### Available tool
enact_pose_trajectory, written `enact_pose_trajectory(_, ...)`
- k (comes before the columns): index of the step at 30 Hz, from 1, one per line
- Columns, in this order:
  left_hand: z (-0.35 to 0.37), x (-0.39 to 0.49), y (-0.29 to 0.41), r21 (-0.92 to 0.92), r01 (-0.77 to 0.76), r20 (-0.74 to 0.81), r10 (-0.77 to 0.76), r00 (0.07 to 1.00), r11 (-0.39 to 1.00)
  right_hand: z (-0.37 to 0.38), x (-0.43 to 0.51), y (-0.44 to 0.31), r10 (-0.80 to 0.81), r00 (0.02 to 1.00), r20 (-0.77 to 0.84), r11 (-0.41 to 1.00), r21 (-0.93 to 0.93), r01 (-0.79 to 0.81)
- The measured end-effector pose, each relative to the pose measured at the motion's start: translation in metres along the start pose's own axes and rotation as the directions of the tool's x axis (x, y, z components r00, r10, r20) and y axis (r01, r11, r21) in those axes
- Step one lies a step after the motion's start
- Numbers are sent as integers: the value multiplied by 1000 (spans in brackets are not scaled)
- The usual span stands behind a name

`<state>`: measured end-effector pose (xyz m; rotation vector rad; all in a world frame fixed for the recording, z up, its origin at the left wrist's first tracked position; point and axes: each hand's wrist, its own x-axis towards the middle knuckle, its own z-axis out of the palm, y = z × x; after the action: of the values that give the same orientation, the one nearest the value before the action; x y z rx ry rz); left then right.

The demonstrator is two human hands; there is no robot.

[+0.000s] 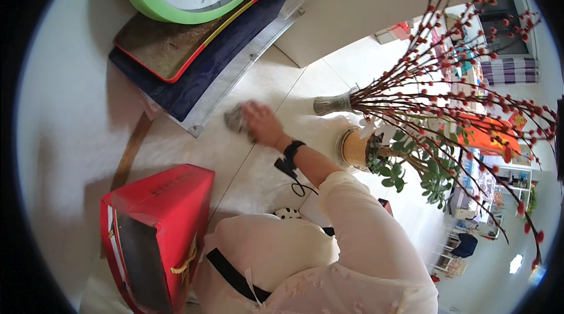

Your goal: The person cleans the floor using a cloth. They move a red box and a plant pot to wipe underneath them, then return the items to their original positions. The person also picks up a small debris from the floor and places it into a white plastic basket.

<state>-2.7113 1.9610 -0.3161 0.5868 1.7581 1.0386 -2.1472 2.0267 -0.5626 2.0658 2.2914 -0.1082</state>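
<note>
My right hand [263, 124], with a black band around its wrist, holds a bunched grey cloth [238, 119] against the pale tiled floor; both are blurred. Just beyond the cloth lies a stack: a silver-edged panel or case [229, 87], a dark blue flat item [176, 93] and a shallow red-rimmed tray [154, 43]. A green-rimmed round thermometer-hygrometer [145, 3] overlaps the tray. A small black object with a cable [286, 167] hangs by my wrist. My left hand is out of view.
A red box-like bag [176, 190] with a gold rope handle stands at lower left. Right of my hand are a vase [332, 103] of red-budded branches and a potted succulent [358, 148]. A pale cabinet-like surface [343, 10] rises at the top. Furniture fills the far right.
</note>
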Motion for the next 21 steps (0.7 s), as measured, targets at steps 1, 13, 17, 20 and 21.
enact_pose_trajectory(1,-4,-1,-2,2,1,-17,-1,1000,1000,4,12,19,165,979,-121,986,-9,-168)
enact_pose_trajectory(13,-40,-18,4,5,-95,37,95,995,995,6,-69,-53,455,890,-36,882,153,-445)
enact_pose_trajectory(17,-1,-30,21,53,-90,70,86,994,995,-4,-82,-106,-143,986,-89,887,429,168)
enact_pose_trajectory(20,30,-50,41,58,-86,75,82,994,995,-10,-54,-67,-169,975,-142,807,548,219)
enact_pose_trajectory(21,38,-52,48,55,-90,67,86,994,994,-12,-40,-45,-52,978,-201,800,578,161)
